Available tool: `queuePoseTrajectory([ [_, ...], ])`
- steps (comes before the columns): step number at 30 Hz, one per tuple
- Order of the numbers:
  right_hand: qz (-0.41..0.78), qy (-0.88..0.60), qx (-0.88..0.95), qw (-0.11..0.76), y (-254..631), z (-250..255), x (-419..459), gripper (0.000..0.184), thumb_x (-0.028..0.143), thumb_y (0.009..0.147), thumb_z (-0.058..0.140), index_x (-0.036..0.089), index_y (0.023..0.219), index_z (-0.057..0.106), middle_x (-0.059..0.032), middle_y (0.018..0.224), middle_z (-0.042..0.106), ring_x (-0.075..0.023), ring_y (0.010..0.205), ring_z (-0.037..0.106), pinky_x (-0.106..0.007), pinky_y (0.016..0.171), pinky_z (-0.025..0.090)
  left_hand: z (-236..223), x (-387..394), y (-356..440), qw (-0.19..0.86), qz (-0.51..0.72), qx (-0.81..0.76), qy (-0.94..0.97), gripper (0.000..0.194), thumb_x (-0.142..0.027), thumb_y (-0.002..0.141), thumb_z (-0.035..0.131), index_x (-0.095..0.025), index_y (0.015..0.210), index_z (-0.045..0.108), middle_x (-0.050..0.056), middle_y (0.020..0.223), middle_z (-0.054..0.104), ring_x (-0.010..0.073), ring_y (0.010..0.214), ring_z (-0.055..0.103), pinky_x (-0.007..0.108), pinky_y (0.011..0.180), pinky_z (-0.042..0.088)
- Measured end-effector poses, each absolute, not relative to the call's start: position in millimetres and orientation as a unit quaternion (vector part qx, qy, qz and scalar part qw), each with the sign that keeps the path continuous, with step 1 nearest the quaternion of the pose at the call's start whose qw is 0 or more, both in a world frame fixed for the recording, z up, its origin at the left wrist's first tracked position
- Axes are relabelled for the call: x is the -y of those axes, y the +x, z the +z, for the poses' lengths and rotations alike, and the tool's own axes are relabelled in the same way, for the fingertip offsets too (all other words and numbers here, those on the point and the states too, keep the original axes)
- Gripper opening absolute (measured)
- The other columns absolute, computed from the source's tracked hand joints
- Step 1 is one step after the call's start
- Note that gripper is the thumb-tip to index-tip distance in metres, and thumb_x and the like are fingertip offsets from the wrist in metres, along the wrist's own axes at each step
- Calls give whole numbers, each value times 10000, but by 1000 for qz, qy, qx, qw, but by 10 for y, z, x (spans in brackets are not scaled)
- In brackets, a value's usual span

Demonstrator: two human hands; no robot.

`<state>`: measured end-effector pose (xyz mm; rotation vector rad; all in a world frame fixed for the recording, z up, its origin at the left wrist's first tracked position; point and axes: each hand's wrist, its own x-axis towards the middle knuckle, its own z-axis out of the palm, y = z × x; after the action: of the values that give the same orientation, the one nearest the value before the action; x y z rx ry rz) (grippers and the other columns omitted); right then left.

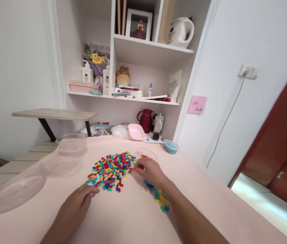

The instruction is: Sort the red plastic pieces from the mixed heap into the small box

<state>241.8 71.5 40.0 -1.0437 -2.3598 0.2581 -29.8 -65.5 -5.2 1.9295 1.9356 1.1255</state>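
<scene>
A wide pile of small plastic building bricks in red, blue, yellow, green and a few white lies on the pink tabletop. At its right edge, my right hand is closed in a pinch, with a small red brick at the fingertips. Beside the pile's front left edge rests my left hand, its fingers curled together; whether anything is in them is hidden. A smaller group of blue, green and yellow bricks lies by my right forearm, which partly hides it. Behind my right hand is a clear shallow container with red pieces near it.
Clear plastic containers and a large clear lid-like dish stand on the left. At the back are a pink tray, a red jug, a bottle of dark liquid and a tub of blue bits. Shelves rise behind.
</scene>
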Motion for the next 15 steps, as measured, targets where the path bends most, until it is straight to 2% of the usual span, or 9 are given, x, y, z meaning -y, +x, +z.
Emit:
queuePoseTrajectory([
  [5, 46, -482, 786, 384, 2724, 454, -959, 157, 256, 854, 541, 215, 897, 686, -37, 864, 691, -177, 770, 601, -287, 701, 425, -96, 617, -336, 85, 388, -649, 649, 275, -306, 784, 489, -294, 839, 758, 5, 892, 770, 198, 870, 713, 277, 774, 566],
  [8, 34, -502, 753, 424, 2822, 392, -1067, 216, 302, 874, 520, 221, 997, 678, -41, 909, 693, -183, 777, 614, -309, 725, 453, -97, 605, -336, 85, 393, -652, 643, 265, -309, 770, 497, -297, 823, 756, 1, 893, 772, 199, 863, 719, 277, 767, 572],
  [12, 67, -477, 755, 444, 2791, 360, -1050, 229, 283, 903, 484, 214, 981, 688, -49, 952, 707, -190, 838, 629, -321, 784, 464, -75, 618, -321, 87, 390, -653, 643, 274, -305, 777, 487, -293, 824, 756, 5, 884, 770, 200, 862, 718, 281, 768, 571],
  [15, 117, -402, 811, 408, 2636, 387, -899, 226, 259, 912, 482, 210, 922, 702, -44, 927, 716, -180, 820, 632, -300, 776, 468, -56, 642, -299, 93, 390, -648, 648, 280, -292, 789, 481, -285, 843, 756, 11, 904, 769, 198, 879, 709, 287, 795, 564],
])
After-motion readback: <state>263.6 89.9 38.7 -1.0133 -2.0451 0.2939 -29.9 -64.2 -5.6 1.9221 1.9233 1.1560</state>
